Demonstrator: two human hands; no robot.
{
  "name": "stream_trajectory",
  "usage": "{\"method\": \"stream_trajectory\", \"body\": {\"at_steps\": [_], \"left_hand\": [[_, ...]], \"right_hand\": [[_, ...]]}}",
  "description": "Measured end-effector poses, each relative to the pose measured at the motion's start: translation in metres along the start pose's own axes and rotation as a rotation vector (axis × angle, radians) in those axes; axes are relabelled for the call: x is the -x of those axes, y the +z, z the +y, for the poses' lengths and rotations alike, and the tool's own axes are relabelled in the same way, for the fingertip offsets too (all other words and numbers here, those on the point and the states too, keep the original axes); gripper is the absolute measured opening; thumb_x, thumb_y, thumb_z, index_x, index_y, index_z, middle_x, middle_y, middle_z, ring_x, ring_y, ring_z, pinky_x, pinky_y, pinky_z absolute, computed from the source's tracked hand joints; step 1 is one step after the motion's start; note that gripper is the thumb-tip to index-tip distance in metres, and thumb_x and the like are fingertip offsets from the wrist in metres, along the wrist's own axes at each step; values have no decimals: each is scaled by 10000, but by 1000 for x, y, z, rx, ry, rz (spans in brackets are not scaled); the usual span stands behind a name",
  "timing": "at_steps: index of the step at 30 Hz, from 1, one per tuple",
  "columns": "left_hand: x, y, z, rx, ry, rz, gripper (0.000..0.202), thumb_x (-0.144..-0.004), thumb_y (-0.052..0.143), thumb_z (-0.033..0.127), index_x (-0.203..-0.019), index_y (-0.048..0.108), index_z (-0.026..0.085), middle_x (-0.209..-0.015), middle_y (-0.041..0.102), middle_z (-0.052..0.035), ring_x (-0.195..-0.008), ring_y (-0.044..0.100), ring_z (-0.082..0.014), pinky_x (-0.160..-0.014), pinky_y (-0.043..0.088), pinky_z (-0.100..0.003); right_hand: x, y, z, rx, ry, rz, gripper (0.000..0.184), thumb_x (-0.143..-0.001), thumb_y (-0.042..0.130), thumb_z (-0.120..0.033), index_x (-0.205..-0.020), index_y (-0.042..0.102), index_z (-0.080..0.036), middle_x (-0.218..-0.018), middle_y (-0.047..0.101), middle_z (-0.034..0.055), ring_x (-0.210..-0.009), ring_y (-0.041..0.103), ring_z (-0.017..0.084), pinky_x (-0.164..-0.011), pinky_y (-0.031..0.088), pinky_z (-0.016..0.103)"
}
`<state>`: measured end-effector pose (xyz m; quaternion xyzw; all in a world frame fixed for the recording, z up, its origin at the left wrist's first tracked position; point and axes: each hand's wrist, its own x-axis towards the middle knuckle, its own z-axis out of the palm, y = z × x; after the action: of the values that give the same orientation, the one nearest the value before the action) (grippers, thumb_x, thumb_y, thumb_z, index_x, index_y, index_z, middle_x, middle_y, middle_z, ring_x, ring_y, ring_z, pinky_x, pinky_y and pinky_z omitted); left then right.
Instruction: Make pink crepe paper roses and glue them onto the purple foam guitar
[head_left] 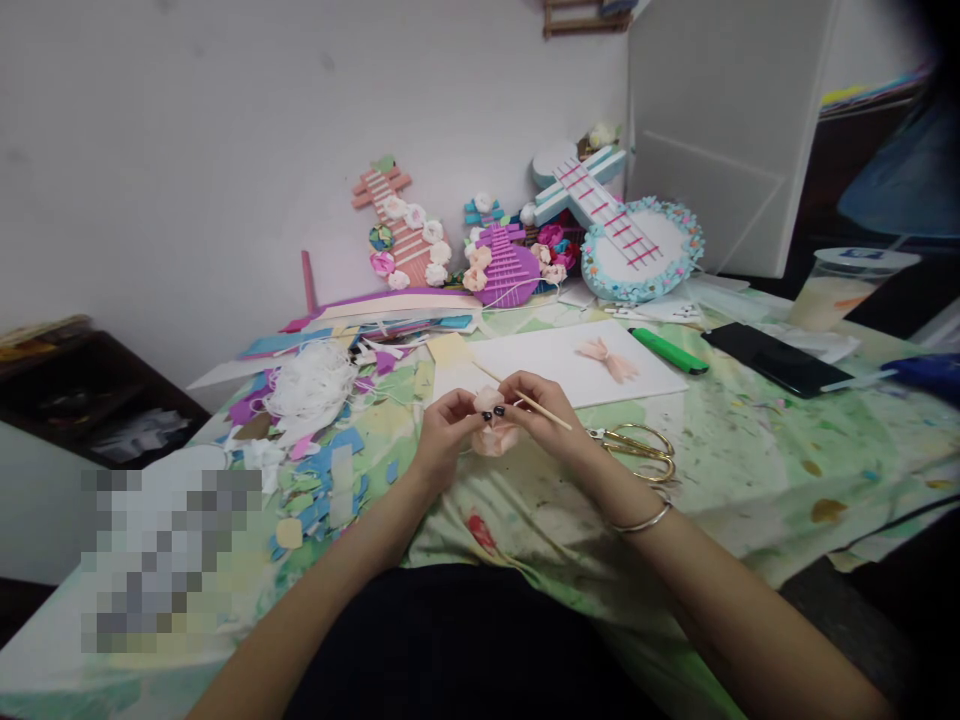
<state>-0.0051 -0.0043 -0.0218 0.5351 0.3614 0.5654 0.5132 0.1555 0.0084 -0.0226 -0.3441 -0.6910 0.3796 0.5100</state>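
Between my two hands, just above the table's front edge, is a pale pink paper flower (495, 438). My left hand (448, 425) pinches it from the left, thumb on top. My right hand (544, 405) grips its other side, the two thumbs almost meeting over it. A thin wooden stick (546, 410) is also tucked in my right hand, slanting across its back. Beyond my hands a white board (517, 350) lies flat, with a gathered peach paper piece (607, 358) on it. Gold-handled scissors (641, 450) rest beside my right wrist, their blades partly hidden.
Lute-shaped paper crafts (510, 262) with flowers lean on the wall. Left are a heap of white string (311, 385) and coloured paper scraps (322, 490). A green cutter (667, 350), black phone (776, 358) and lidded cup (840, 290) stand or lie right.
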Motion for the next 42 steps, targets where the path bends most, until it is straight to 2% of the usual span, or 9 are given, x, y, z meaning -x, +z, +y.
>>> {"method": "stream_trajectory", "body": {"at_steps": [3, 6, 12, 16, 22, 28, 33, 38, 42], "left_hand": [[0, 0, 1, 56, -18, 17, 142, -597, 716, 149, -680, 601, 144, -638, 600, 22, -597, 529, -95, -596, 399, -213], [0, 0, 1, 54, -21, 13, 141, -587, 713, 142, -674, 602, 146, -627, 592, 26, -591, 527, -95, -588, 397, -212], [2, 0, 2, 21, -74, -119, 116, -587, 647, 129, -691, 597, 141, -676, 605, -4, -628, 549, -124, -599, 418, -234], [3, 3, 5, 28, -65, -129, 115, -585, 626, 116, -684, 573, 145, -672, 583, 2, -636, 536, -115, -596, 406, -219], [2, 3, 3, 31, -76, -161, 171, -535, 593, 90, -694, 564, 146, -670, 580, 3, -624, 533, -117, -578, 403, -219], [1, 2, 0, 8, -77, -128, 207, -512, 547, 52, -694, 574, 147, -645, 588, 12, -591, 530, -112, -543, 392, -213], [1, 1, 0, 13, -67, -128, 140, -565, 578, 72, -689, 592, 137, -637, 586, 8, -587, 531, -110, -546, 402, -216], [2, 0, -1, -28, -34, -49, 103, -600, 645, 127, -698, 614, 137, -659, 598, 8, -612, 541, -114, -569, 418, -219], [2, 0, 0, -77, -2, 0, 80, -596, 652, 131, -663, 608, 138, -629, 593, 14, -592, 528, -108, -568, 404, -217]], "right_hand": [[0, 0, -1, -108, 44, -46, 186, -679, 653, -219, -838, 575, -164, -787, 609, 8, -734, 571, 144, -651, 445, 256], [0, -1, -5, -165, 65, -33, 179, -661, 654, -201, -818, 579, -161, -782, 606, 6, -734, 574, 141, -654, 456, 258], [0, 0, -9, -173, 59, -49, 146, -663, 631, -174, -797, 574, -165, -767, 598, -1, -711, 569, 131, -647, 456, 254], [1, 2, -7, -143, 45, -94, 152, -682, 597, -162, -831, 567, -172, -790, 601, 2, -727, 570, 139, -654, 455, 258], [1, 2, -4, -60, 6, -49, 130, -678, 567, -149, -805, 557, -175, -765, 588, -8, -718, 545, 134, -663, 431, 255], [0, 1, -4, 18, 19, -37, 129, -662, 556, -138, -785, 550, -177, -740, 574, -12, -694, 514, 131, -635, 404, 246], [1, 0, -4, 41, -7, -43, 124, -689, 562, -149, -811, 559, -173, -769, 584, -5, -721, 527, 132, -661, 405, 248], [2, -1, -4, 67, -11, -68, 180, -693, 611, -184, -870, 577, -176, -803, 606, 3, -722, 541, 135, -656, 407, 247], [1, -1, -4, 138, -18, -35, 89, -692, 611, -186, -775, 588, -164, -716, 584, -8, -667, 511, 125, -632, 380, 243]]}}
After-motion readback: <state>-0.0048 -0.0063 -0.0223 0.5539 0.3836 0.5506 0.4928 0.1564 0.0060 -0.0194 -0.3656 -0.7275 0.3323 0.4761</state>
